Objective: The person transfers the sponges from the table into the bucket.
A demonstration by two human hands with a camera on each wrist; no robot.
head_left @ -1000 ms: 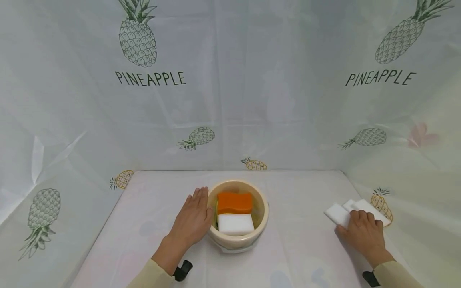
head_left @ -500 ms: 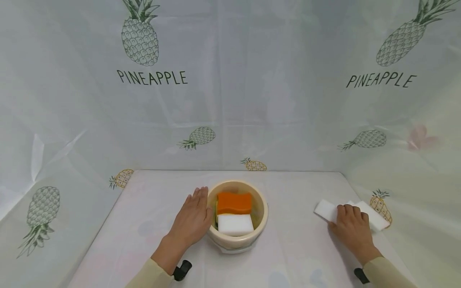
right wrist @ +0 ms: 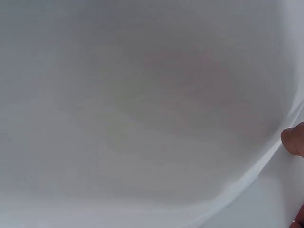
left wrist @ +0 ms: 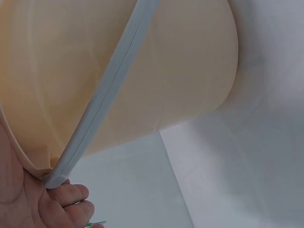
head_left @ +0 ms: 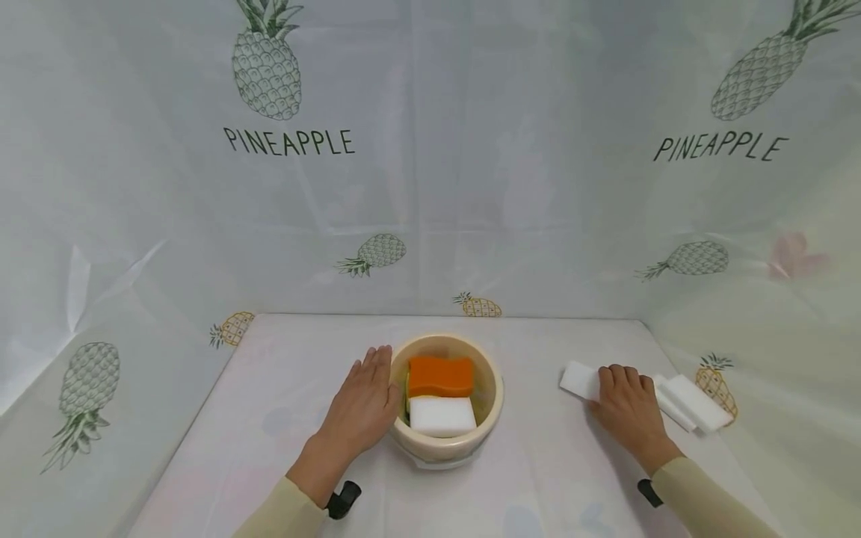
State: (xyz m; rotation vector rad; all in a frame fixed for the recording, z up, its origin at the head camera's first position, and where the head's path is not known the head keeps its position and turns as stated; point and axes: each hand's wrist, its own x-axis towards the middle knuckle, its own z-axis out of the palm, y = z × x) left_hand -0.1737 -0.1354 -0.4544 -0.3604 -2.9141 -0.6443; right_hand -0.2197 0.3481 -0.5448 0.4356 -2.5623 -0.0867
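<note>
A cream bucket (head_left: 496,403) stands on the table, holding a wavy orange sponge (head_left: 441,376) and a white sponge (head_left: 442,416). My left hand (head_left: 359,407) rests against the bucket's left rim with its fingers straight. Seen from the left wrist, the fingers (left wrist: 71,209) lie by the rim where the grey bucket handle (left wrist: 107,95) joins it. On the right side of the table, my right hand (head_left: 625,407) grips a white sponge block (head_left: 576,379) whose left end sticks out past the fingers. In the right wrist view only the thumb (right wrist: 294,139) shows clearly, at the right edge.
Two more white sponge blocks, one (head_left: 699,403) wider and one (head_left: 675,412) narrower in view, lie to the right of my right hand by the table's right edge. A pineapple-print sheet (head_left: 511,187) hangs behind the table (head_left: 538,478) and at its sides.
My right hand has moved left with a white sponge block, away from the other white blocks, which now show more fully. My left hand stays at the bucket.
</note>
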